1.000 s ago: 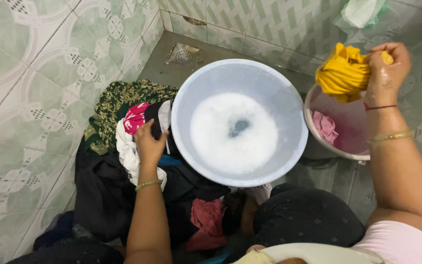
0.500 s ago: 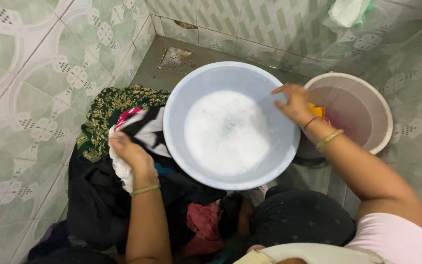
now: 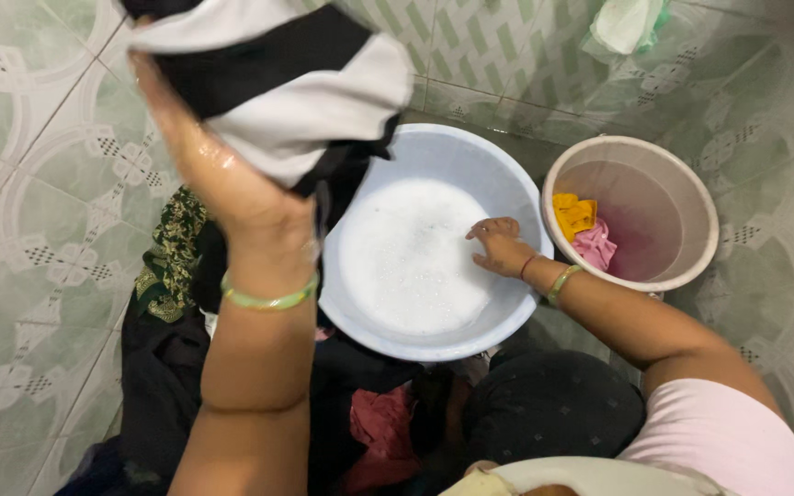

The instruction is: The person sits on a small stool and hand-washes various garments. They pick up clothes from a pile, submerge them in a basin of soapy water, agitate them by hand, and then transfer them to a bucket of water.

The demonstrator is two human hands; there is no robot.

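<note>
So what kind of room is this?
Probably a tiled washroom floor used for hand laundry: patterned floor tiles, a basin of soapy water, a pile of clothes, and a bucket holding wet garments.

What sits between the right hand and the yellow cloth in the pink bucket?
In the head view, only the white basin's rim and the pink bucket's near wall separate the right hand from the yellow cloth.

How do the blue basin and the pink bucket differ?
The blue basin is wider and holds white foamy water; the pink bucket is narrower and holds a yellow cloth and a pink cloth, no foam. Both are round, open and stand on the tiled floor.
</note>
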